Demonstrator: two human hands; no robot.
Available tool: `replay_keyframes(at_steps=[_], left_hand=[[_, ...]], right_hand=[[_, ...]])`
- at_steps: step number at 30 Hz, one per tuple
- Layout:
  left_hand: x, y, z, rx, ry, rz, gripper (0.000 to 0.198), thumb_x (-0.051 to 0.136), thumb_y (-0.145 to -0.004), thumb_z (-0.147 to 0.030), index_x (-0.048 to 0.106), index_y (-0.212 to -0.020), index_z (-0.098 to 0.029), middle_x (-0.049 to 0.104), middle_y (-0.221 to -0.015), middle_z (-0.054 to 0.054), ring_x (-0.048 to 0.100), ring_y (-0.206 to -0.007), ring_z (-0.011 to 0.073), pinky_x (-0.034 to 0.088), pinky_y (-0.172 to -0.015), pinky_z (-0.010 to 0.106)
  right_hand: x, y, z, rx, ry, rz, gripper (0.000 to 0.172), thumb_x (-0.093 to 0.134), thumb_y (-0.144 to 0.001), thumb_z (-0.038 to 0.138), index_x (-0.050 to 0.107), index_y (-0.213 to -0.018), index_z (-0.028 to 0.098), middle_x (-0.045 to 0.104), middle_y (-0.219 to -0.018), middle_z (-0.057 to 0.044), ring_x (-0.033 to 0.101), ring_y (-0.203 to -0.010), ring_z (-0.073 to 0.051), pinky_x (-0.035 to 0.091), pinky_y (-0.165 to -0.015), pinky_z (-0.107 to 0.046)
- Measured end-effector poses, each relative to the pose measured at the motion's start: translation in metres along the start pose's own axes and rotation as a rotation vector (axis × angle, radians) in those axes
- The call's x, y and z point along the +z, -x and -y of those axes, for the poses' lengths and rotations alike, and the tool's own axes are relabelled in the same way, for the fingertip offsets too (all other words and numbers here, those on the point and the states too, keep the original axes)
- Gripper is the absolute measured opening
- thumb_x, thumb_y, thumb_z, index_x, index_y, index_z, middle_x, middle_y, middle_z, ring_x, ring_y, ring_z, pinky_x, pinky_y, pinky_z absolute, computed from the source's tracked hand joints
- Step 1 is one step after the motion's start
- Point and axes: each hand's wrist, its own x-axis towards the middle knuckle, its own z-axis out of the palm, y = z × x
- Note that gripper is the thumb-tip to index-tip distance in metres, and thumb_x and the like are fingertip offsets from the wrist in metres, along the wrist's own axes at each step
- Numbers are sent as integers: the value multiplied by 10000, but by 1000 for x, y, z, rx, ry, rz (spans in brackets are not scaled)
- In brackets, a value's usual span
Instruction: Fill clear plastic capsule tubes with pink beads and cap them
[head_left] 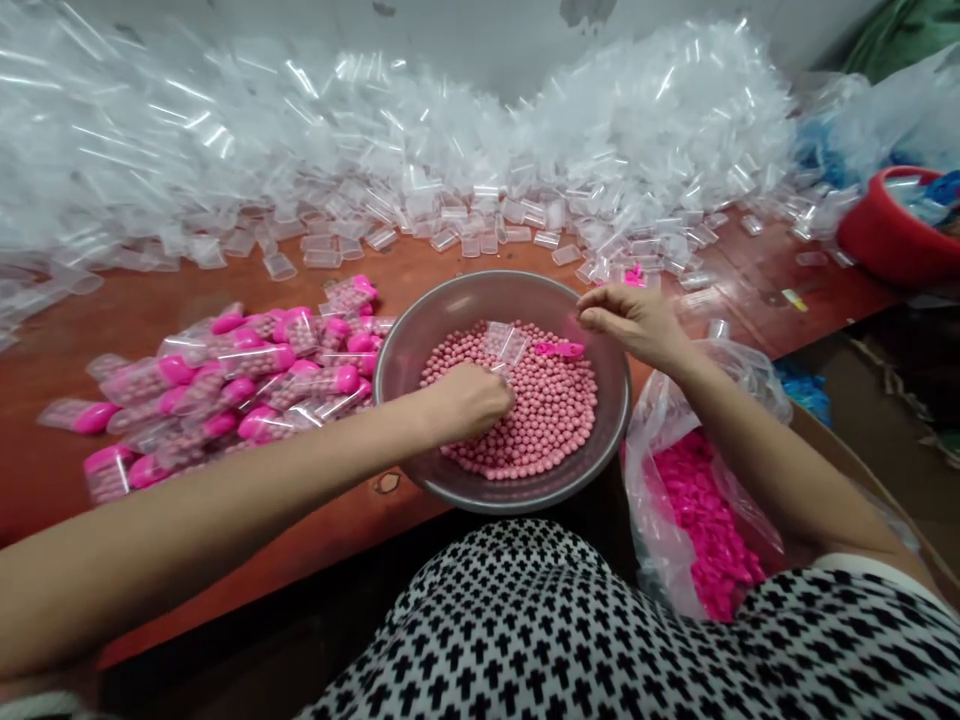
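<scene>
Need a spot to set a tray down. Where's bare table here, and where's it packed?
Bare tabletop runs between the pink-capped filled tubes and the heap of clear tubes. Another patch lies right of the steel bowl, below the loose tubes. Crowded: the bowl's pink balls, with the left hand and right hand there.

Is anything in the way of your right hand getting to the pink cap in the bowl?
Nothing visible blocks it. The right hand is above the metal bowl's rim, and the pink cap lies on the pink balls just inside, with nothing between them.
</scene>
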Motion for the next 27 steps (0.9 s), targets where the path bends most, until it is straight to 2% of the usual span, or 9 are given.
replay_keyframes(at_steps=[2,4,6,8,11,16,18,22,27], left_hand=[[6,-25,-18,115,-65,47,257,491,-868,-13,735,-846,-89,749,-815,157,719,-752,257,468,-591,315],[9,-50,-34,193,-17,21,248,496,-889,-30,739,-882,-80,757,-879,170,727,-831,265,496,-648,321],[9,-69,-43,185,83,-28,235,498,-905,-48,730,-892,-81,757,-901,167,725,-862,251,512,-697,313],[6,-75,-43,104,151,-59,237,475,-928,-71,711,-928,-85,752,-904,158,719,-842,239,518,-710,312],[3,-61,-33,-45,416,-121,178,504,-950,-172,662,-976,-94,737,-918,135,703,-823,239,524,-731,331],[3,-19,-18,-73,1501,-287,153,591,-918,-272,574,-998,-143,690,-1031,84,677,-902,178,560,-799,328],[4,-10,-17,-76,1743,-316,216,680,-865,-298,577,-977,-145,682,-1026,76,674,-910,171,570,-809,333],[4,-2,-15,-73,1816,-444,305,817,-741,-312,644,-913,-129,702,-901,56,670,-858,162,557,-803,308],[4,5,-11,-66,1691,-506,278,779,-764,-351,707,-906,-123,699,-874,58,647,-829,155,541,-767,283]], right_hand=[[3,2,2,-90,291,111,150,628,-866,212,720,-977,171,754,-918,-67,681,-828,-199,522,-763,-326],[9,0,11,-181,600,285,192,599,-892,175,712,-1043,141,749,-1034,-120,676,-966,-247,501,-835,-352],[16,-3,20,-241,857,467,218,539,-934,159,703,-1068,103,733,-1065,-163,664,-1032,-279,483,-840,-364],[23,-8,27,-252,1020,592,249,479,-965,142,701,-1060,80,723,-1056,-185,669,-1032,-288,472,-783,-350],[33,-17,26,-249,1118,685,279,445,-982,143,703,-1065,77,719,-1077,-197,681,-1031,-295,455,-722,-333],[47,-31,17,-228,1131,731,337,394,-999,154,719,-1041,78,724,-1081,-210,709,-1000,-317,465,-692,-343],[52,-33,16,-224,1125,739,346,386,-994,144,724,-1033,78,727,-1067,-217,718,-979,-317,471,-679,-340],[57,-32,16,-232,1128,749,326,414,-983,154,731,-1018,86,738,-1040,-218,719,-981,-314,482,-696,-337],[48,-27,23,-209,1128,724,278,462,-953,150,725,-998,74,741,-1027,-214,715,-968,-289,485,-743,-322]])
